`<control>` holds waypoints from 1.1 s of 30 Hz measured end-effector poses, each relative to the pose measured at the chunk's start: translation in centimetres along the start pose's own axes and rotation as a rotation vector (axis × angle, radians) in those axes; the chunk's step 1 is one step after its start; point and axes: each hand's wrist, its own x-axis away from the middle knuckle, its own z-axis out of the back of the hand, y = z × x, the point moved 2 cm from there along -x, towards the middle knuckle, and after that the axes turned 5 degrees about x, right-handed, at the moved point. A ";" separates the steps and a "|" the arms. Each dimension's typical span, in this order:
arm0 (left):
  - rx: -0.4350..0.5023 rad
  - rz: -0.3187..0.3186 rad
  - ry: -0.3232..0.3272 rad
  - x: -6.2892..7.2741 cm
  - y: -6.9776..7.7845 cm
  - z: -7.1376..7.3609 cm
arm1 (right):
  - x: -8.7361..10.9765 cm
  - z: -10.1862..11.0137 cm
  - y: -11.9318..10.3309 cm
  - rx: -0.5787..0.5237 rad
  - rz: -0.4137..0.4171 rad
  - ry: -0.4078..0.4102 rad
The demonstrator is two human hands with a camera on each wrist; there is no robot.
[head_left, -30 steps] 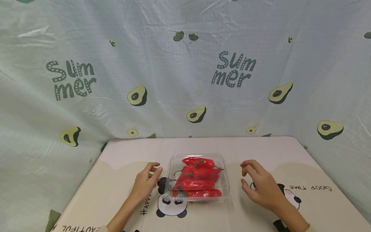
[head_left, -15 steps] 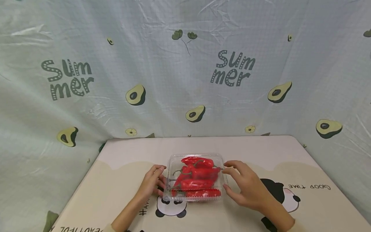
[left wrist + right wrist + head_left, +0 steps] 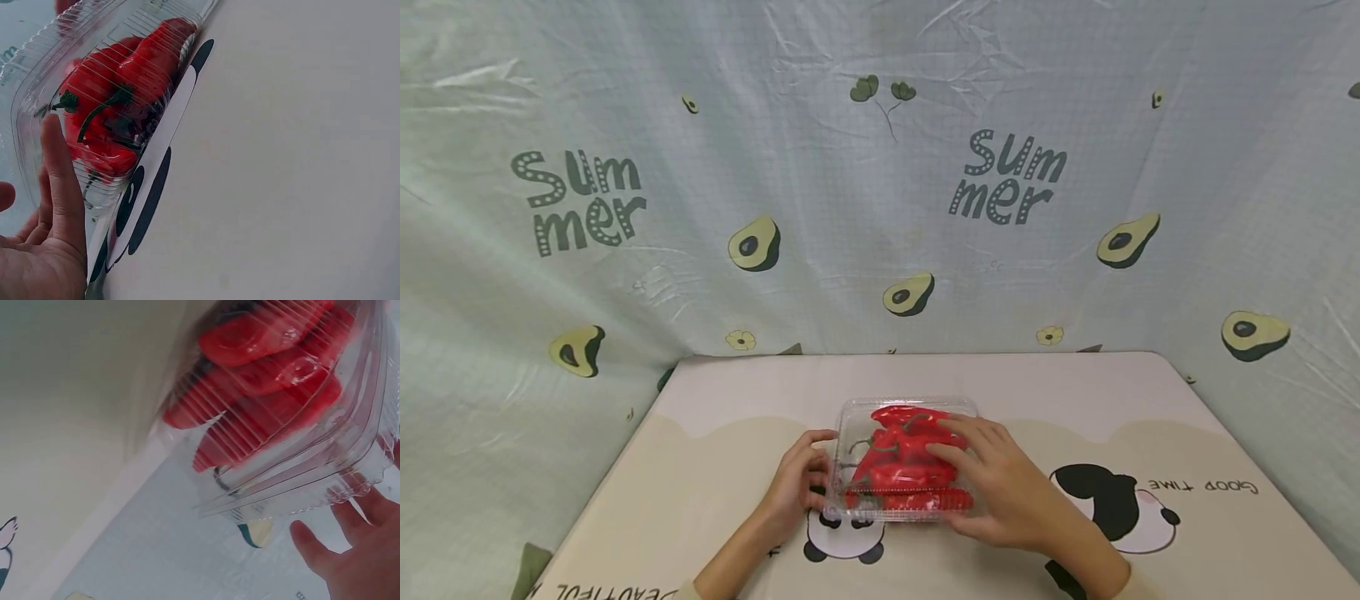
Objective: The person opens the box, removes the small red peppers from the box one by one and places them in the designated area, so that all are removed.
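Note:
A clear plastic clamshell box [image 3: 855, 423], its lid down, sits mid-table with several red peppers [image 3: 898, 477] inside; green stems show through the lid. My left hand [image 3: 792, 483] is at the box's left side, and in the left wrist view a straight finger [image 3: 59, 181] reaches up along the ribbed wall. Over the right part of the lid spreads my right hand [image 3: 1003, 492], its thumb near the front right corner. In the right wrist view the right thumb [image 3: 309, 547] stands apart from the box edge, while the other fingers are partly hidden by the clear plastic.
The table [image 3: 760, 392] wears a cream cover with panda prints, one panda [image 3: 844, 537] in front of the box and another [image 3: 1112, 508] to its right. A pale curtain [image 3: 820, 183] with avocado prints hangs behind and along the sides.
My right hand has moved left from beside the box to over its lid. The left hand has come in against the left side. The box has stayed in place.

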 end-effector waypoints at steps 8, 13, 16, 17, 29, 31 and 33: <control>0.071 -0.007 -0.040 -0.2 -0.3 0.1 | -0.9 -0.4 -0.4 -0.048 -0.009 -0.092; 0.088 -0.018 -0.087 -0.2 -0.5 0.3 | -1.1 -1.0 -0.3 -0.055 -0.021 -0.149; 0.096 -0.030 -0.128 0.0 -0.6 0.5 | -1.1 -1.3 -0.2 -0.056 -0.028 -0.161; 0.100 -0.034 -0.147 0.1 -0.6 0.6 | -1.1 -1.4 -0.2 -0.057 -0.032 -0.160; 0.178 -0.075 -0.213 0.2 -1.0 0.8 | -1.0 -2.3 -0.5 -0.038 -0.070 -0.125; 0.185 -0.085 -0.228 0.2 -1.0 0.8 | -1.0 -2.4 -0.5 -0.024 -0.077 -0.124; 0.194 -0.096 -0.251 0.2 -1.0 0.7 | -1.0 -2.3 -0.5 -0.024 -0.087 -0.119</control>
